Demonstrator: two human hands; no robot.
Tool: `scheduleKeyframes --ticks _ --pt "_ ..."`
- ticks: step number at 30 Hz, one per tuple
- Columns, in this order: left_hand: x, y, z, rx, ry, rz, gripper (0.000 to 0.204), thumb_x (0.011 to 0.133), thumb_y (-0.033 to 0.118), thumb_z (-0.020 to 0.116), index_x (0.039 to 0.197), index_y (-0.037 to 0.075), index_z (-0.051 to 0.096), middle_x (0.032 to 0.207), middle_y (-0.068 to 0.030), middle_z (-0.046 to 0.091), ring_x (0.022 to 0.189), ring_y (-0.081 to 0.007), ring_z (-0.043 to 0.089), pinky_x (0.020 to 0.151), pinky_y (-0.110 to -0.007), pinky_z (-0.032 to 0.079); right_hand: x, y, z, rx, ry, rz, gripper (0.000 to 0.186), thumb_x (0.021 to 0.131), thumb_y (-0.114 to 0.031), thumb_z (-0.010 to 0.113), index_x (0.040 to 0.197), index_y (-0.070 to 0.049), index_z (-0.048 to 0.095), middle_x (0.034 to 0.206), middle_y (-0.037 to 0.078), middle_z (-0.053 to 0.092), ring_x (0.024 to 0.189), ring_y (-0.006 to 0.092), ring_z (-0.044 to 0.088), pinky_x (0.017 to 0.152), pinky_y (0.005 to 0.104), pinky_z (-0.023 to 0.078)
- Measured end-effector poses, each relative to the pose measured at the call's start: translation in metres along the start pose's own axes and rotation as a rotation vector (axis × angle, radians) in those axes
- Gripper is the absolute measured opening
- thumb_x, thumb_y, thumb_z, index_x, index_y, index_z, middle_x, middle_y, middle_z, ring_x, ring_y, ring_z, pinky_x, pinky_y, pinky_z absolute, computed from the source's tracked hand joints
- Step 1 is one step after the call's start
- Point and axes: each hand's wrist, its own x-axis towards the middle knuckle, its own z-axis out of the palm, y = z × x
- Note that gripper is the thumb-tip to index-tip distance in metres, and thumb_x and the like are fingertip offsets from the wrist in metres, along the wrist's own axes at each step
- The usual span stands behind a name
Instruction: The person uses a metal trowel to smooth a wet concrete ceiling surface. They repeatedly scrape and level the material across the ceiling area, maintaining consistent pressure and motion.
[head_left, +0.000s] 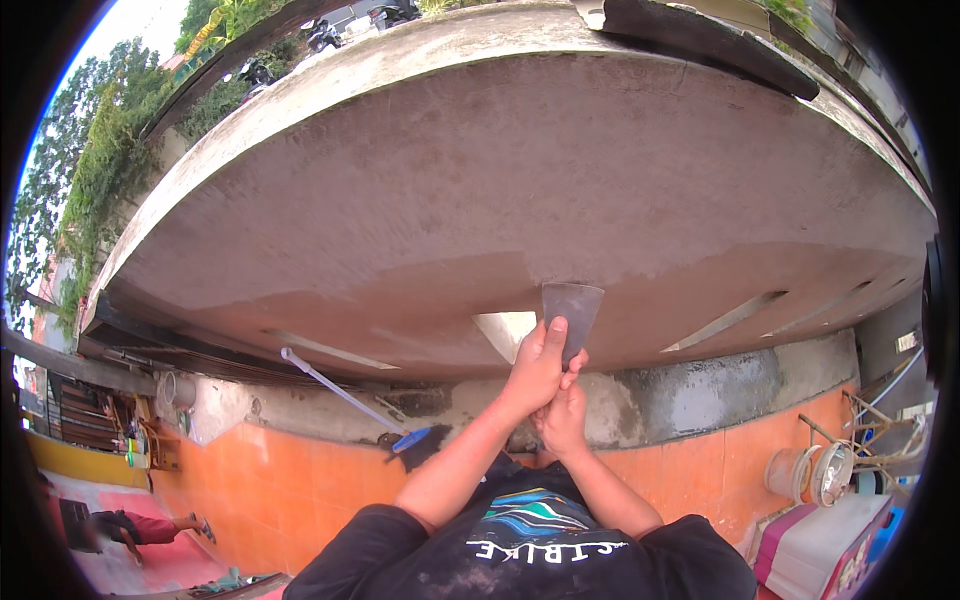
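A wide, grey scraper (572, 312) stands upright before me, its broad edge uppermost and against or very near the plastered wall (430, 170). My left hand (540, 368) is closed on it, with the thumb laid along the flat blade. Just below and to the right, my right hand (563, 412) is closed too, its fingers curled at the lower end of the scraper. Both hands touch each other and hide the handle. Around the blade, the wall's lower band looks darker than the paler area above.
Slanted openings (725, 322) cut through the wall. A blue-headed broom (408, 440) leans at left below it. Orange tiles (290, 480) border a wet concrete strip (700, 395). Buckets (832, 472) and a box (825, 540) stand at right. Another person (130, 525) is at far left.
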Motion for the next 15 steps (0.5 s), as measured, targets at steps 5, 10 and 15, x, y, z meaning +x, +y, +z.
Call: scheduleKeyframes --ticks 5,10,15 --pt "0.013 0.060 0.027 0.030 -0.127 0.356 0.047 0.102 0.052 0.036 0.101 0.005 0.046 0.071 -0.0062 0.054 0.051 -0.0061 0.045 0.047 -0.019 0.039 0.039 -0.055 0.011 -0.123 -0.085 -0.318 0.043 0.100 -0.051 0.042 0.104 -0.008 0.046 0.078 0.001 0.055 0.051 0.0053 0.050 0.041 0.0198 0.036" --pt "-0.006 0.058 0.048 0.003 -0.162 0.228 0.050 0.103 0.051 0.034 0.100 0.004 0.047 0.072 -0.0070 0.056 0.052 -0.0065 0.044 0.048 -0.021 0.040 0.012 -0.079 0.008 -0.065 -0.089 -0.220 0.042 0.100 -0.049 0.044 0.099 -0.007 0.048 0.073 0.000 0.054 0.049 0.0049 0.048 0.040 0.0198 0.033" --pt "-0.008 0.000 0.028 -0.033 -0.012 -0.023 0.052 0.102 0.053 0.033 0.099 0.003 0.046 0.073 -0.0079 0.058 0.053 -0.0074 0.046 0.049 -0.022 0.041 -0.019 -0.043 -0.013 0.025 -0.029 0.036 0.037 0.103 -0.040 0.043 0.089 -0.006 0.050 0.066 -0.001 0.052 0.048 0.0050 0.043 0.041 0.0212 0.031"
